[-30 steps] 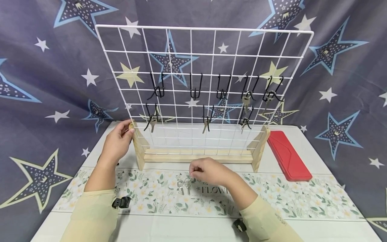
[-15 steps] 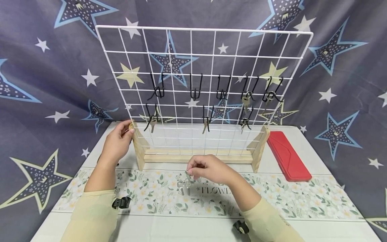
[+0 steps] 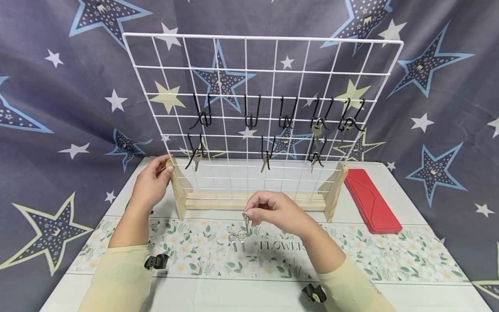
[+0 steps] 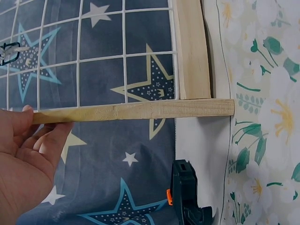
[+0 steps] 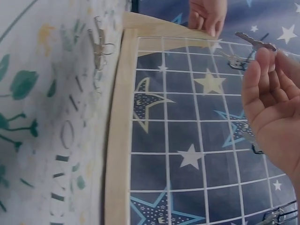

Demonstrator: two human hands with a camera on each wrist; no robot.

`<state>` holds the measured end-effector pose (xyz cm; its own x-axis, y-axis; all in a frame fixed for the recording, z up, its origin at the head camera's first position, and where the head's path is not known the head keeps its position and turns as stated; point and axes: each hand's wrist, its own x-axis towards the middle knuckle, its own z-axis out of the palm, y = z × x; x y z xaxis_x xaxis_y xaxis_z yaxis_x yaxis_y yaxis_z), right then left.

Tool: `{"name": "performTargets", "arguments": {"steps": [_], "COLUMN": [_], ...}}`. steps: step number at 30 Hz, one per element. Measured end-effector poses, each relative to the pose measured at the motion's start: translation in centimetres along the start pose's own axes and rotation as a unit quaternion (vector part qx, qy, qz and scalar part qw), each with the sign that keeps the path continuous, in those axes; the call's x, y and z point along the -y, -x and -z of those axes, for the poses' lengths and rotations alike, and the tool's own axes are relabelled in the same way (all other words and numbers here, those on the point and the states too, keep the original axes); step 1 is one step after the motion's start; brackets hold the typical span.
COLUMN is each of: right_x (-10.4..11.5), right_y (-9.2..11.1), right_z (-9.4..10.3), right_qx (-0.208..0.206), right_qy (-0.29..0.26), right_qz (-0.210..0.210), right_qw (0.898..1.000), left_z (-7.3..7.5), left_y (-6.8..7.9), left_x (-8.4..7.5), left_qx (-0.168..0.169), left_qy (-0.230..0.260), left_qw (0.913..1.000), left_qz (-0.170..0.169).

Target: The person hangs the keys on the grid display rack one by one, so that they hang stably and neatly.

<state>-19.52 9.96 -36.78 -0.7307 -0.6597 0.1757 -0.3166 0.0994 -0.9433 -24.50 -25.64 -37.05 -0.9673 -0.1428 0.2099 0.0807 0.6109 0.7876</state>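
My right hand pinches a key between thumb and fingertips, above the table and in front of the stand. In the right wrist view the key points away from the fingertips. More loose keys lie on the flowered cloth just below it. At the far left, my left hand grips the top of the wooden side support, thumb on one face and fingers on the other. This support carries a white wire grid with black hooks; keys hang from several of them.
A red case lies to the right of the stand. A wooden crossbar joins the stand's feet. In the left wrist view a dark clamp-like object with an orange tip stands beside the support. Star-patterned fabric hangs behind.
My right hand has risen from the loose keys and drawn slightly back to the right, and a key now hangs visibly from its fingertips. My left hand stays on the support.
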Motion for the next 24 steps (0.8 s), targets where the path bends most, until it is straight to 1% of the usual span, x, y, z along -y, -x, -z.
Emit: {"name": "performTargets", "arguments": {"steps": [6,8,15,21,24], "right_x": [1.3,1.7,2.6,3.3,3.6], "right_y": [0.5,0.8,1.4,1.9,2.0], "right_z": [0.8,1.1,2.1,3.3,3.9], "right_qx": [-0.017,-0.026,-0.062,-0.093,-0.108], "right_qy": [-0.014,-0.011,-0.007,-0.006,-0.018], "right_qz": [0.037,0.047,0.06,0.085,0.102], "right_qw": [0.999,0.999,0.996,0.992,0.989], "left_z": [0.0,0.0,0.0,0.0,0.0], "left_y": [0.0,0.0,0.0,0.0,0.0], "left_x": [0.0,0.1,0.1,0.1,0.1], "left_qx": [-0.002,-0.002,-0.002,-0.001,0.0], "left_qy": [-0.002,-0.003,-0.004,-0.006,-0.004], "left_qw": [1.0,1.0,1.0,1.0,1.0], "left_qz": [-0.002,-0.003,-0.003,0.001,0.001]}}
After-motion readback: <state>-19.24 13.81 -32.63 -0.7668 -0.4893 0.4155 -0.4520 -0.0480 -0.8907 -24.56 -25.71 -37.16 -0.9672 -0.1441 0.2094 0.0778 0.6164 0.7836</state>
